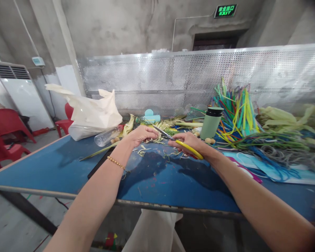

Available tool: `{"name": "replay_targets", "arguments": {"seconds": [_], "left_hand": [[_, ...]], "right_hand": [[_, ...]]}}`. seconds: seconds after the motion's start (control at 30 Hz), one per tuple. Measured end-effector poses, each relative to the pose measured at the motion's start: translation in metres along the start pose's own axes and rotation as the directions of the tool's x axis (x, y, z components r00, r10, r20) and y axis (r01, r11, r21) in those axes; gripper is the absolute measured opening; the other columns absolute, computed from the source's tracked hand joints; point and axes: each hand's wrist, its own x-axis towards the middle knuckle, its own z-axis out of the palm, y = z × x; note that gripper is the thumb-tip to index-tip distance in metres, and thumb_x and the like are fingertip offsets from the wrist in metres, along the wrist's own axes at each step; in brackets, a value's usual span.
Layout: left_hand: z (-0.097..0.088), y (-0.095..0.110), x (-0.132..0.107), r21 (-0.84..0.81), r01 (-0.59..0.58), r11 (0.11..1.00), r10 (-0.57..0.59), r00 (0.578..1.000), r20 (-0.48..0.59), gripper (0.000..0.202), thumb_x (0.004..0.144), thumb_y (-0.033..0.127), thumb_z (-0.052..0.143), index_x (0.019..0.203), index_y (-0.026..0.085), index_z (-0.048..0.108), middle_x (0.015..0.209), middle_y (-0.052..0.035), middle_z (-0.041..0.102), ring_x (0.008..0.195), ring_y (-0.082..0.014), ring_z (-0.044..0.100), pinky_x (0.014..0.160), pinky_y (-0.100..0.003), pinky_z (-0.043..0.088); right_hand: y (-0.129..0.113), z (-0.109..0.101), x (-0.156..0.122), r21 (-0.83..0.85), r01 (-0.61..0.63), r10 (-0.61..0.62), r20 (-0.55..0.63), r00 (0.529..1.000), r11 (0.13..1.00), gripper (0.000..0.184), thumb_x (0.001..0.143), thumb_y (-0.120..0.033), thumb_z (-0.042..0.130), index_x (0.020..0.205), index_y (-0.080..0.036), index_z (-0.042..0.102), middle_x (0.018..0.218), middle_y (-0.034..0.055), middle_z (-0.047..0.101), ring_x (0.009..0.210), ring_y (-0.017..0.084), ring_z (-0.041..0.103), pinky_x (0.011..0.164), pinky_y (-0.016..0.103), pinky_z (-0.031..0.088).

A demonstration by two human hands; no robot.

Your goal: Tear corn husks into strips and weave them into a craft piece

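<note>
My right hand [189, 142] is closed on a pair of scissors [176, 140] with yellow handles, its blades pointing left towards my left hand. My left hand [141, 135] has its fingers curled in a pinch on a thin pale leaf strip that I can barely make out. Both hands hover just above the blue table [68, 164], near its middle. Small pale and green leaf trimmings [157, 148] lie scattered under and between them.
A white plastic bag [93, 113] and a clear bottle [106, 136] lie at the left. A green flask [211, 122] stands behind my right hand. Colourful plastic strips [236, 112] and green cords [273, 143] are heaped at the right. Red chairs [5, 136] stand at the far left.
</note>
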Motion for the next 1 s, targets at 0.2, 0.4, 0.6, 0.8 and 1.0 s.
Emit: {"name": "replay_targets", "arguments": {"seconds": [0.2,0.4,0.6,0.8,1.0], "left_hand": [[0.001,-0.001,0.002,-0.106,-0.005,0.994,0.0,0.999,-0.054,0.019,0.058,0.012,0.075,0.077,0.009,0.072,0.062,-0.0034,0.063,0.047,-0.0046,0.045,0.046,-0.021,0.03],[0.01,-0.007,0.009,-0.351,-0.045,0.935,-0.012,0.988,-0.157,0.01,0.066,0.006,0.07,0.075,0.007,0.066,0.064,-0.0051,0.064,0.053,-0.0098,0.058,0.052,-0.023,0.042],[0.03,-0.007,0.005,-0.488,-0.019,0.873,-0.069,0.984,-0.162,0.015,0.071,-0.004,0.062,0.076,0.01,0.057,0.067,-0.006,0.066,0.064,-0.0135,0.066,0.067,-0.027,0.05],[0.047,-0.007,0.002,-0.499,-0.092,0.862,0.005,0.985,-0.172,0.02,0.067,-0.001,0.069,0.08,0.01,0.058,0.073,-0.005,0.068,0.07,-0.0142,0.068,0.073,-0.027,0.048],[0.06,-0.011,0.0,-0.518,-0.097,0.85,0.021,0.988,-0.151,0.038,0.063,0.001,0.074,0.097,0.011,0.06,0.072,-0.0015,0.069,0.066,-0.0142,0.067,0.077,-0.03,0.049]], "right_hand": [[0.03,-0.011,0.022,-0.53,-0.026,-0.103,-0.212,0.972,0.847,0.04,0.072,-0.053,0.063,0.084,-0.016,0.073,0.083,0.0101,0.071,0.078,0.024,0.064,0.064,0.029,0.045],[0.051,-0.013,0.027,-0.7,-0.149,0.065,-0.145,0.987,0.699,0.035,0.071,-0.032,0.06,0.099,-0.014,0.071,0.099,0.0173,0.071,0.089,0.029,0.066,0.071,0.032,0.045],[0.048,-0.015,0.017,-0.757,-0.117,0.087,-0.079,0.993,0.643,0.034,0.073,-0.036,0.059,0.1,-0.019,0.072,0.103,0.0153,0.07,0.097,0.03,0.064,0.074,0.034,0.045],[0.029,-0.021,0.015,-0.604,-0.025,-0.157,-0.247,0.956,0.797,0.028,0.083,-0.031,0.05,0.089,-0.017,0.074,0.093,0.0115,0.071,0.089,0.023,0.064,0.078,0.031,0.045],[0.009,-0.007,0.013,0.031,0.315,-0.29,-0.321,0.902,0.948,0.031,0.084,-0.039,0.053,0.087,-0.014,0.071,0.08,0.0064,0.071,0.073,0.018,0.063,0.068,0.028,0.048]]}}
